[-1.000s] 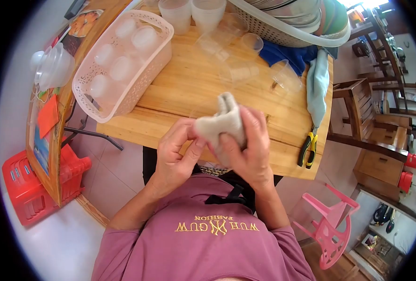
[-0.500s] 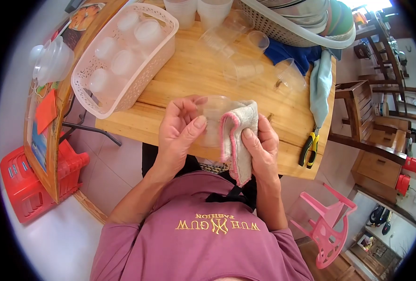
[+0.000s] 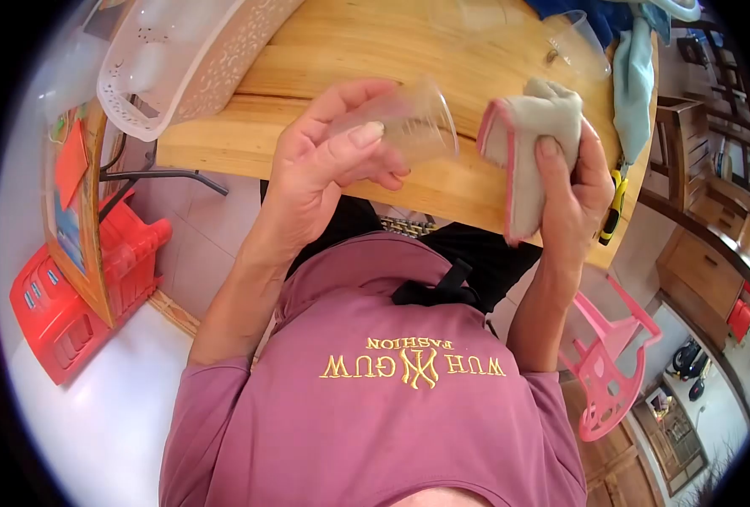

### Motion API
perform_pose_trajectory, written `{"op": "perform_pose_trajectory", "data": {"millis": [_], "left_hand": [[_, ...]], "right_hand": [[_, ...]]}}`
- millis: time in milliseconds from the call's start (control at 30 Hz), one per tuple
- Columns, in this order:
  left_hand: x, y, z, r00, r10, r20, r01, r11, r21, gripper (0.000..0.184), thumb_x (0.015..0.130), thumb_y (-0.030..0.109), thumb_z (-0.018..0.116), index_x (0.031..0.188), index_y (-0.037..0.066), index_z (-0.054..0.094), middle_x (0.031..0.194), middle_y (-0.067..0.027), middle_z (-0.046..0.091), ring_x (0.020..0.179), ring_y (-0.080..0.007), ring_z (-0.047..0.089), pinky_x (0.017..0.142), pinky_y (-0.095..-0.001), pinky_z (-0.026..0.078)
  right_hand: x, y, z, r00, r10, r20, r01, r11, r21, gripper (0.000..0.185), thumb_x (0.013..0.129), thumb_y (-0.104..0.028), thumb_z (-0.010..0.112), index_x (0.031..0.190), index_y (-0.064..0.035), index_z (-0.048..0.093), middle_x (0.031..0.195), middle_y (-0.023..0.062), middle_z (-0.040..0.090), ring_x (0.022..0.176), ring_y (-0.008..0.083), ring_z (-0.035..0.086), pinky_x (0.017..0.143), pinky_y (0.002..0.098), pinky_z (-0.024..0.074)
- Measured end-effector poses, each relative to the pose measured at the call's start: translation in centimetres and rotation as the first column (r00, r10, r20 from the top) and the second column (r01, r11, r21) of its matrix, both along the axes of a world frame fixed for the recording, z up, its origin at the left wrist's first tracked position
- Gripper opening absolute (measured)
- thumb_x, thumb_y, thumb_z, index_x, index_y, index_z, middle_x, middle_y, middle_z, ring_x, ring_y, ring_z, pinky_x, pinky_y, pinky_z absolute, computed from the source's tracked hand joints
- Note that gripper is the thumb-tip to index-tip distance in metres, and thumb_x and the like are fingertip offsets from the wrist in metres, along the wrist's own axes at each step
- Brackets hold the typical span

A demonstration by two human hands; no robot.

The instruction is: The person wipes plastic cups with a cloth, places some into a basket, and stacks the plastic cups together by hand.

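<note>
Gripping left hand [image 3: 324,160]: closed round clear cup [image 3: 421,127];
Clear cup: held aloft over near edge of surface [image 3: 324,51];
Long axis: running roughly crosswise, open mouth toward cloth [image 3: 523,169];
Right hand [image 3: 573,182]: pinching cloth; right of clear cup's mouth, across a gap.

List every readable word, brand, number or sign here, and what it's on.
"WUH GUW": gold letters on the shirt, upside down in view
"FASHION": same shirt
Emblem between WUH and GUW: lettering unclear
Blue labels on the red basket: too small
</note>
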State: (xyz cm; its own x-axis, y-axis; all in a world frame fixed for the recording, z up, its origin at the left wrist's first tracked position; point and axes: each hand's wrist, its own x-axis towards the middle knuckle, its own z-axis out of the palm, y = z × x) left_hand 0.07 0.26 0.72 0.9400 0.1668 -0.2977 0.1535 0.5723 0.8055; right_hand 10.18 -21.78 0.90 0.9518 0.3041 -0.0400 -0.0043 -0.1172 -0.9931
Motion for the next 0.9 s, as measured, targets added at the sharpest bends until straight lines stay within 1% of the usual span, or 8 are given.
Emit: {"op": "perform_pose_trajectory", "data": {"millis": [100,167,200,267,500,633,733,900], "left_hand": [[0.2,-0.5,0.0,1.0,-0.001,-0.007,0.001,1.0,-0.019,0.045,0.096,0.023,0.061,0.133,0.0,0.051,0.113,-0.011,0.066,0.086,-0.0169,0.068,0.075,-0.029,0.056],[0.4,-0.7,-0.5,1.0,-0.011,-0.009,0.011,0.999,-0.044,0.041,0.098,0.026,0.06,0.13,0.001,0.054,0.116,-0.01,0.066,0.089,-0.0143,0.067,0.071,-0.027,0.055],[0.4,-0.9,-0.4,1.0,-0.013,-0.009,0.013,0.999,-0.046,0.041,0.098,0.026,0.06,0.13,0.001,0.054,0.116,-0.01,0.066,0.089,-0.0143,0.067,0.071,-0.027,0.055],[0.7,-1.0,0.0,0.995,0.078,-0.066,-0.075,0.996,0.044,0.037,0.099,0.03,0.059,0.125,0.004,0.057,0.115,-0.0066,0.066,0.093,-0.0122,0.066,0.07,-0.0258,0.054],[0.2,-1.4,-0.5,0.994,0.057,-0.089,-0.052,0.997,0.059,0.034,0.101,0.034,0.057,0.121,0.007,0.06,0.109,-0.0029,0.066,0.097,-0.0093,0.063,0.07,-0.0231,0.052],[-0.3,-1.2,-0.3,0.998,-0.034,-0.058,0.048,0.959,0.28,0.035,0.101,0.035,0.058,0.118,0.004,0.06,0.105,-0.0018,0.064,0.092,-0.0066,0.059,0.071,-0.0218,0.05],[-0.1,-1.7,0.1,0.999,-0.013,-0.042,0.026,0.949,0.313,0.036,0.101,0.035,0.058,0.117,0.003,0.06,0.103,-0.0013,0.063,0.089,-0.0055,0.057,0.071,-0.0213,0.049],[0.2,-1.5,-0.1,0.999,0.015,0.036,-0.027,0.921,0.388,0.038,0.102,0.036,0.057,0.119,0.002,0.059,0.1,-0.0011,0.063,0.084,-0.0053,0.056,0.068,-0.0206,0.048]], "right_hand": [[0.0,0.8,0.6,0.992,0.016,0.127,0.007,0.984,-0.178,0.035,0.088,0.0,0.065,0.122,0.0036,0.061,0.11,0.0095,0.063,0.091,0.0177,0.064,0.078,0.0287,0.0523],[-0.4,1.6,0.8,0.786,0.382,0.486,-0.241,0.914,-0.327,0.038,0.08,0.004,0.067,0.118,-0.0006,0.065,0.109,0.013,0.063,0.086,0.0251,0.066,0.074,0.0319,0.0539],[-0.6,1.8,0.9,0.787,0.381,0.485,-0.239,0.913,-0.33,0.038,0.08,0.004,0.067,0.118,-0.0006,0.065,0.109,0.013,0.063,0.086,0.0251,0.066,0.074,0.0319,0.0539],[-0.6,2.1,1.1,0.75,0.494,0.44,-0.356,0.862,-0.361,0.042,0.073,0.004,0.07,0.114,-0.005,0.068,0.107,0.0148,0.062,0.085,0.0314,0.066,0.071,0.0358,0.0544],[-0.9,2.4,1.3,0.762,0.52,0.385,-0.391,0.844,-0.368,0.038,0.073,0.001,0.072,0.111,-0.0061,0.069,0.103,0.0137,0.061,0.083,0.0308,0.066,0.069,0.0378,0.0541],[-1.2,2.9,1.0,0.775,0.536,0.335,-0.393,0.824,-0.408,0.039,0.073,-0.001,0.073,0.111,-0.0035,0.064,0.101,0.0142,0.06,0.085,0.0317,0.064,0.073,0.0382,0.0535],[-1.4,2.8,-0.1,0.946,0.324,0.005,-0.313,0.917,-0.248,0.046,0.074,-0.007,0.074,0.114,-0.0007,0.053,0.098,0.0155,0.06,0.094,0.0314,0.062,0.083,0.0395,0.0507],[-1.2,2.5,0.4,0.946,0.296,-0.135,-0.313,0.94,-0.136,0.046,0.075,-0.003,0.072,0.118,0.0002,0.054,0.104,0.0152,0.061,0.097,0.023,0.062,0.085,0.0348,0.05]]}}
